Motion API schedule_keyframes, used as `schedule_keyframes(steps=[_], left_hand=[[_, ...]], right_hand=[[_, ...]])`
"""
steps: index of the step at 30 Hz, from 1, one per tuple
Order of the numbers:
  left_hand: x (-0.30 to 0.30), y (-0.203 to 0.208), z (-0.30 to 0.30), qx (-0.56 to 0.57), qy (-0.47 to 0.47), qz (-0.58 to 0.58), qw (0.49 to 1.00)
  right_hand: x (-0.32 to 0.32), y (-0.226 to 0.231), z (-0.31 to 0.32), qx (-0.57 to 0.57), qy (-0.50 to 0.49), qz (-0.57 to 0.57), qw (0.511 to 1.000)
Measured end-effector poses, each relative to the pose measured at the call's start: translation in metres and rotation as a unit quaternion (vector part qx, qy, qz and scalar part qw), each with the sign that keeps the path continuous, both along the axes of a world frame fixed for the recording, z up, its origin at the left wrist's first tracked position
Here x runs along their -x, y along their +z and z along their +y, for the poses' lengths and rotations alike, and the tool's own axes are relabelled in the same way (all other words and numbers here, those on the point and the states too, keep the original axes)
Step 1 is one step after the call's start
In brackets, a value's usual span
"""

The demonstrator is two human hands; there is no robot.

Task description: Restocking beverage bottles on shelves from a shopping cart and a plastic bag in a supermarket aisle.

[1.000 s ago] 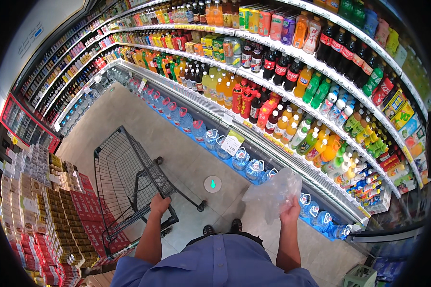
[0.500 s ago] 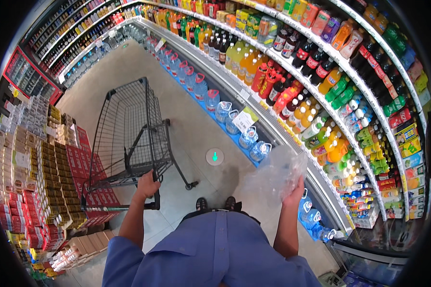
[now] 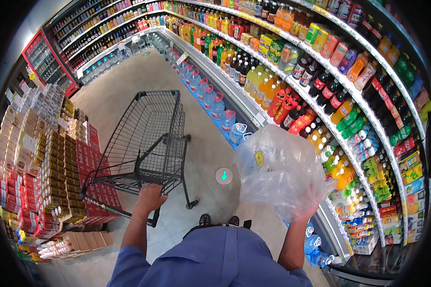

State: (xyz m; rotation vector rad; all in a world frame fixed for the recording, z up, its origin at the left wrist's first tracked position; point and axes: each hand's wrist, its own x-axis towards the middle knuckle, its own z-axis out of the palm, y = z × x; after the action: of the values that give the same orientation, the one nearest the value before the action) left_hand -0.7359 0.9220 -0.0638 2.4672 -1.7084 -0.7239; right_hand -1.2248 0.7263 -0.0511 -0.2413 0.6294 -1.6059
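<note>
My left hand [image 3: 152, 198] is closed around the handle of a black wire shopping cart [image 3: 165, 129], near the handle's right end. The cart's basket has nothing visible in it. My right hand [image 3: 307, 213] grips a large, crumpled bundle of clear plastic wrap [image 3: 280, 172] by its lower right side. The wrap is raised in front of the drink shelves and has a small yellow mark on it. Part of my right hand's fingers is hidden behind the plastic.
Shelves of bottled and canned drinks [image 3: 301, 71] curve along the right. Large water jugs [image 3: 217, 106] line their foot. Stacked cans [image 3: 57, 167] and red cartons [image 3: 98, 191] stand close on the left. A red-framed cooler [image 3: 48, 62] is at the far left.
The plastic wrap has come up and spread wider, nearer to me, with my right hand still holding it. My left hand stays on the cart handle. The view has shifted slightly.
</note>
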Motion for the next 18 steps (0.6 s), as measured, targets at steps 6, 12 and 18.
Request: schedule_keyframes(steps=[6, 12, 18], left_hand=[[0.095, -0.028, -0.077, 0.316, 0.06, 0.213, 0.923], [0.164, -0.071, -0.153, 0.006, 0.177, 0.745, 0.643], [0.154, -0.038, -0.161, 0.121, 0.145, 0.799, 0.57]], right_hand=[[-0.008, -0.021, 0.009, 0.202, 0.119, -0.109, 0.966], [-0.045, -0.062, 0.017, 0.198, 0.283, -0.235, 0.909], [-0.037, 0.007, 0.031, 0.024, 0.158, -0.079, 0.984]])
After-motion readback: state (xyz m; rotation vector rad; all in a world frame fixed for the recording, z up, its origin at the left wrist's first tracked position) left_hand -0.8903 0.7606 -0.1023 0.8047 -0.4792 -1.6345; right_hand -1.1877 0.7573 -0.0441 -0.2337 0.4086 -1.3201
